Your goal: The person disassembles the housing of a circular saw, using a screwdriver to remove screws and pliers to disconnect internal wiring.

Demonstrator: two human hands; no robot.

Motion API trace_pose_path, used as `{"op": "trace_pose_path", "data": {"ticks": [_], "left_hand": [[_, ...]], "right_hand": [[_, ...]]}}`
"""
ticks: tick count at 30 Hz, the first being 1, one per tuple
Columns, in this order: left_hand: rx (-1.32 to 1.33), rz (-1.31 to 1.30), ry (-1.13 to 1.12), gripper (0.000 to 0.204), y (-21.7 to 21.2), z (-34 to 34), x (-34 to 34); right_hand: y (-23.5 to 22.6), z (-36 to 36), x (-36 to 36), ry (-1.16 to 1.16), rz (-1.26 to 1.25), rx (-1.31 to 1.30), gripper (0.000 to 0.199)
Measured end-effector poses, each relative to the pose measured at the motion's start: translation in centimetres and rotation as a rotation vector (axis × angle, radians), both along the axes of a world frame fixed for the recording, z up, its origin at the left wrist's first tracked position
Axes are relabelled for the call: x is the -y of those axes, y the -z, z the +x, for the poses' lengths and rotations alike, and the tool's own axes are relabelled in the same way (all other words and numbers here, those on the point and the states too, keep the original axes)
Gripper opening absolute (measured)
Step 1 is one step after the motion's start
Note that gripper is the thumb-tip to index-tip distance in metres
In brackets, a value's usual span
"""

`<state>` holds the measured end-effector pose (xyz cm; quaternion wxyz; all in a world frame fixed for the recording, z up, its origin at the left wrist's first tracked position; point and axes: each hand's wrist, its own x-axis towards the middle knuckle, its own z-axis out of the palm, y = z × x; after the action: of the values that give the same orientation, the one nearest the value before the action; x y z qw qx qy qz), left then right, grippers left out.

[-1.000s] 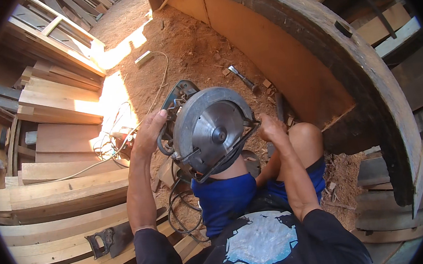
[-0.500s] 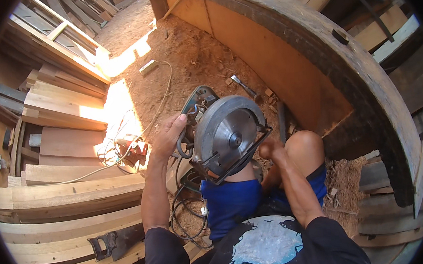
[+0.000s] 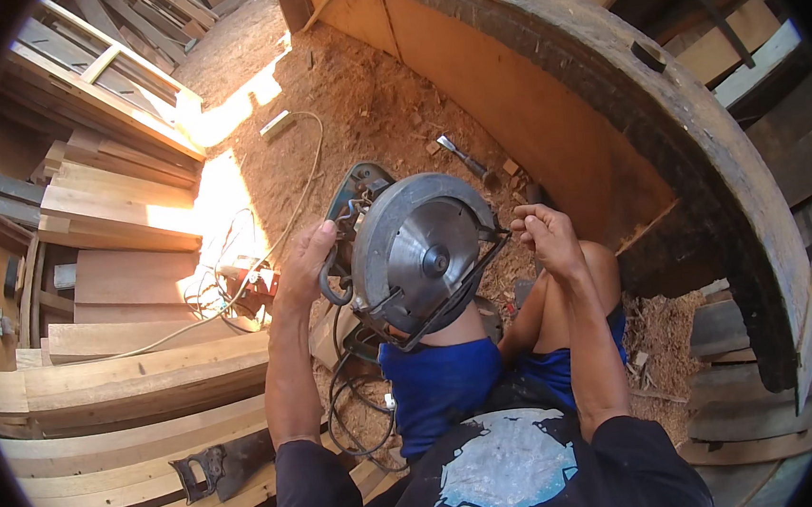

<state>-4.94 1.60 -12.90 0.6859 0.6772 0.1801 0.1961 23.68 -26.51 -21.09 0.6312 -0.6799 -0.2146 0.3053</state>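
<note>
I hold a circular saw (image 3: 415, 253) up in front of me, its round grey blade guard and blade facing me. My left hand (image 3: 306, 261) grips the saw's handle on its left side. My right hand (image 3: 543, 238) pinches the right edge of the saw's base frame with the fingers curled. The saw's black cord (image 3: 352, 420) loops down past my blue shorts onto the sawdust floor. I sit with my knees bent.
Stacked planks (image 3: 121, 390) lie to my left, with a hand saw (image 3: 222, 463) on them. A large curved timber hull (image 3: 662, 109) rises to my right. A chisel (image 3: 465, 158) lies on the sawdust floor (image 3: 356, 105) ahead. A white cable (image 3: 297, 195) runs across it.
The saw has shifted slightly right and upward in my view. My right hand moved from under the saw's edge up to its right rim.
</note>
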Motion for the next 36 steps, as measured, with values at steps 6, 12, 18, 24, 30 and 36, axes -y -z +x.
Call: {"op": "trace_pose_path", "data": {"ticks": [6, 12, 18, 24, 30, 36], "left_hand": [[-0.037, 0.105, 0.028, 0.041, -0.8, 0.6, 0.5], [-0.038, 0.139, -0.037, 0.043, 0.0, 0.6, 0.8], [-0.039, 0.141, -0.042, 0.044, 0.0, 0.6, 1.0], [-0.040, 0.149, -0.049, 0.043, -0.4, 0.9, 1.4], [-0.050, 0.052, -0.022, 0.039, -0.6, 1.1, 1.7], [0.011, -0.003, -0.034, 0.040, -1.1, 1.6, 2.5]], "right_hand": [[-0.3, -0.1, 0.2, -0.036, 0.067, 0.028, 0.031], [-1.4, -0.6, 0.0, -0.043, 0.075, 0.057, 0.030], [-4.9, -1.8, -1.2, 0.074, 0.050, 0.510, 0.029], [-13.9, -4.9, -3.3, 0.087, 0.126, 0.906, 0.032], [-18.3, -8.6, -7.1, -0.112, 0.296, 1.260, 0.035], [-14.2, -8.7, -8.9, -0.433, 0.255, 1.206, 0.030]]}}
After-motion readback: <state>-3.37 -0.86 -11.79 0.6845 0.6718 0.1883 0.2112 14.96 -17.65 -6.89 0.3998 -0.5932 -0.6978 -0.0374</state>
